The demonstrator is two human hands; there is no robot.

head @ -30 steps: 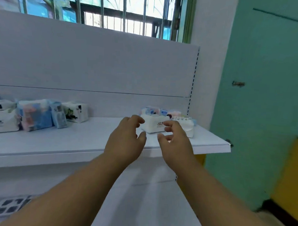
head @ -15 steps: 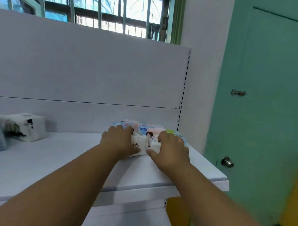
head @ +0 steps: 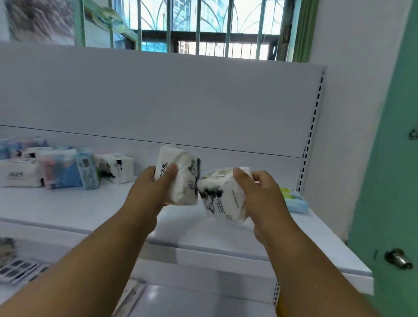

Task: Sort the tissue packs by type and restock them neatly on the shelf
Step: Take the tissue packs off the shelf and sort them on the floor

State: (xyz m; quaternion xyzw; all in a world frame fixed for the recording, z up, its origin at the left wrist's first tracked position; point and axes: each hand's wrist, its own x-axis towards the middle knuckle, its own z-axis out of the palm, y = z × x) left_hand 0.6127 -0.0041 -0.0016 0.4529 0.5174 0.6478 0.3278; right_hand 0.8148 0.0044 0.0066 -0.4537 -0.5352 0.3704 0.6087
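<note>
My left hand [head: 152, 192] grips a white tissue pack with black ink print [head: 181, 178], held upright above the white shelf [head: 83, 211]. My right hand [head: 263, 198] grips a second white pack of the same print [head: 222, 194], tilted beside the first; the two packs nearly touch. A matching white pack [head: 116, 167] stands on the shelf to the left. Next to it lie blue-and-pink packs [head: 65, 170] and a flat white pack [head: 15, 175]. A light blue and green pack [head: 294, 200] lies at the shelf's right end, partly hidden behind my right hand.
The shelf's back panel [head: 158, 97] rises behind the packs. A green door with a metal knob [head: 398, 258] stands close on the right. A lower shelf [head: 198, 305] sits below, with dark-patterned packs [head: 14, 270] at lower left. A barred window [head: 203, 23] is above.
Both hands reached to the packs at the shelf's right end, took hold of one white pack each, and lifted them up and toward me. The view swung left.
</note>
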